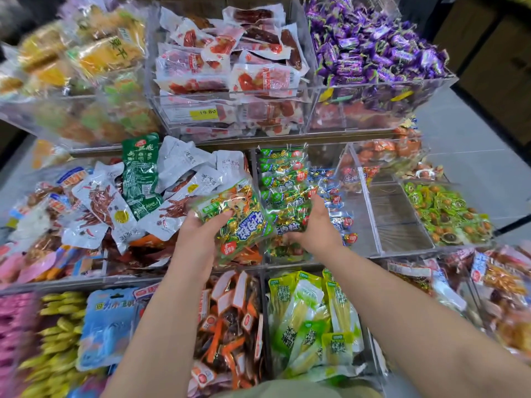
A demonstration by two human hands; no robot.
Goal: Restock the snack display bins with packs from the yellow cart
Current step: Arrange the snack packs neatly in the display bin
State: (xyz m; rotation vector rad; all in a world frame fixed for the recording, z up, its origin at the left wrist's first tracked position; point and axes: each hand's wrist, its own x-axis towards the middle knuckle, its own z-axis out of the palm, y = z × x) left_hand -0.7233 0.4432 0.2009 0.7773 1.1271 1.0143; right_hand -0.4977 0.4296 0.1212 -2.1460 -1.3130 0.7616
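My left hand (198, 234) grips a green bag of gold-wrapped candies (235, 219), tilted over the middle shelf. My right hand (313, 225) rests on a stack of the same green candy bags (283, 179) standing in a clear acrylic bin (370, 214), fingers closed around the front bag's lower edge. The two hands are close together at the centre of the display. The yellow cart is out of view.
Clear bins on three tiers hold snacks: purple candies (373, 47) and red meat packs (230, 61) above, grey and green packs (138, 191) left, an empty bin compartment (399, 219) right beside green nut packs (448, 211). Yellow-green pickle bags (310, 320) lie below.
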